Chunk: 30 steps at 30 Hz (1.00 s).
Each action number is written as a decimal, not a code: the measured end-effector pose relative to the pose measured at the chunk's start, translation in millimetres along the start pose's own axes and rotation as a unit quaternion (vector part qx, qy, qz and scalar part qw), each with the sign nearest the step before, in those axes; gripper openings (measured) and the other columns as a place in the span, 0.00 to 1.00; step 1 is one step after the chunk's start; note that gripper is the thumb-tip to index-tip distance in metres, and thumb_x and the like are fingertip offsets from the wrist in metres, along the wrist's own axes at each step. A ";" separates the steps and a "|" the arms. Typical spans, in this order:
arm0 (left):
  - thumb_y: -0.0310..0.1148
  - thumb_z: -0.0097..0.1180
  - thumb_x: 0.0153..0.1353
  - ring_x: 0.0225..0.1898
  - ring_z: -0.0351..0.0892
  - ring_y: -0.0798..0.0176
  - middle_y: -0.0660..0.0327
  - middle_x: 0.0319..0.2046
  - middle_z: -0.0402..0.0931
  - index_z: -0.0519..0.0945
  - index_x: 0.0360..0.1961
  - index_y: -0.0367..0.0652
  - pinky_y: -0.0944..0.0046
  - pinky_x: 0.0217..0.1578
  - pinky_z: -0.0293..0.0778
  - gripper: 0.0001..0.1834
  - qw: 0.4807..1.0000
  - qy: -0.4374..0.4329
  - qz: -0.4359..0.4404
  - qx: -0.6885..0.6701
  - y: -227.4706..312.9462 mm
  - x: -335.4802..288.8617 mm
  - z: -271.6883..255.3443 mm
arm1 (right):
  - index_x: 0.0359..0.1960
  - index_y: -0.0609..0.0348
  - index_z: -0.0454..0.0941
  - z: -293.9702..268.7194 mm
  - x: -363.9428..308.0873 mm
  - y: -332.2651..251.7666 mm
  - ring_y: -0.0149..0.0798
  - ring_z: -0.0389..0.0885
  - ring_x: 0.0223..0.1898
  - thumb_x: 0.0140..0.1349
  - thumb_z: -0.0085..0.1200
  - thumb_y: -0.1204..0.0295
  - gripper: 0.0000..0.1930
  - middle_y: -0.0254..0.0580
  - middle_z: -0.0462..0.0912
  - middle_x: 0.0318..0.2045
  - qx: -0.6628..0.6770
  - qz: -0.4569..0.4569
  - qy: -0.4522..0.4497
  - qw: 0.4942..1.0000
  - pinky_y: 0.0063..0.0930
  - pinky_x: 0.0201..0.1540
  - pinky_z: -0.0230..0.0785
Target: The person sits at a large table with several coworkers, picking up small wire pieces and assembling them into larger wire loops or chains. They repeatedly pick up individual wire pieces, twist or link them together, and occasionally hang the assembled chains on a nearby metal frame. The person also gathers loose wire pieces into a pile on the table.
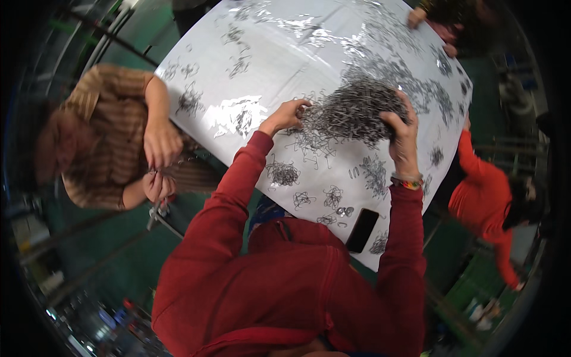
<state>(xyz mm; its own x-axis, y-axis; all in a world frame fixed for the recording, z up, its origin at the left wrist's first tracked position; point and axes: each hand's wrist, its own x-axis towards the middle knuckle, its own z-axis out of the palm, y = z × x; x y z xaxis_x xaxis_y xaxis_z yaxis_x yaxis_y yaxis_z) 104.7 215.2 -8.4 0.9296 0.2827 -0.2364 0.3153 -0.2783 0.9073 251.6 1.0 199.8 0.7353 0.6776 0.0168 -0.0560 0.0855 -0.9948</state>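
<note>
A large dark tangle of bent wire hooks (360,110) is between my two hands over the white table. My right hand (404,131) grips its right side, thumb in front and fingers curled behind. At its left fringe, my left hand (286,116) has its fingers bent round some of the wires; its fingertips are partly hidden. Loose hooks (312,146) spread on the sheet just below the tangle. Nearer me lie a small heap of hooks (282,174) and a flatter patch of hooks (373,175).
A black phone (363,231) lies by the near edge of the white table (238,154), beside small shiny round pieces (344,211). Another person (113,131) handles something small at the left. A person in orange-red (485,193) is at the right; another person's hand (416,18) rests at the far right.
</note>
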 end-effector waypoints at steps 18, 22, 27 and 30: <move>0.21 0.65 0.45 0.59 0.68 0.54 0.39 0.66 0.57 0.52 0.70 0.32 0.55 0.61 0.64 0.51 0.987 -0.059 0.070 -0.134 76.8 -11.4 14.3 | 0.60 0.72 0.66 -7.7 5.9 23.2 0.32 0.80 0.37 0.50 0.56 0.79 0.32 0.43 0.80 0.40 0.000 0.074 0.049 0.996 0.23 0.44 0.74; 0.23 0.68 0.46 0.64 0.63 0.53 0.49 0.55 0.68 0.67 0.56 0.35 0.57 0.64 0.60 0.34 0.991 -0.049 -0.010 -0.128 58.2 -10.5 14.2 | 0.58 0.71 0.68 -11.2 4.1 39.3 0.31 0.79 0.36 0.50 0.56 0.79 0.30 0.43 0.79 0.40 0.018 0.092 0.037 0.995 0.23 0.44 0.73; 0.15 0.65 0.49 0.48 0.78 0.63 0.57 0.49 0.70 0.69 0.52 0.41 0.66 0.45 0.82 0.29 0.958 -0.025 0.085 -0.272 37.3 -16.3 10.7 | 0.58 0.69 0.69 -8.0 2.8 44.0 0.30 0.79 0.36 0.51 0.55 0.79 0.28 0.40 0.80 0.39 -0.012 0.096 0.053 0.994 0.23 0.42 0.73; 0.16 0.66 0.48 0.49 0.78 0.61 0.56 0.49 0.71 0.70 0.52 0.41 0.64 0.47 0.81 0.29 0.989 0.033 0.028 -0.141 31.4 -16.4 2.2 | 0.56 0.68 0.71 -8.2 1.1 37.4 0.29 0.80 0.35 0.51 0.56 0.79 0.27 0.40 0.80 0.38 -0.009 0.096 0.022 0.995 0.22 0.42 0.74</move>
<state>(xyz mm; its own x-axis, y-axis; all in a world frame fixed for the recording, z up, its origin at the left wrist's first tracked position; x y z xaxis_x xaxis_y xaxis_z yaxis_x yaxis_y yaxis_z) 99.8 199.8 23.2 0.9263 0.3366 -0.1691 0.1900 -0.0300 0.9813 255.9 -1.1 161.8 0.7414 0.6471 -0.1778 -0.1862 -0.0562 -0.9809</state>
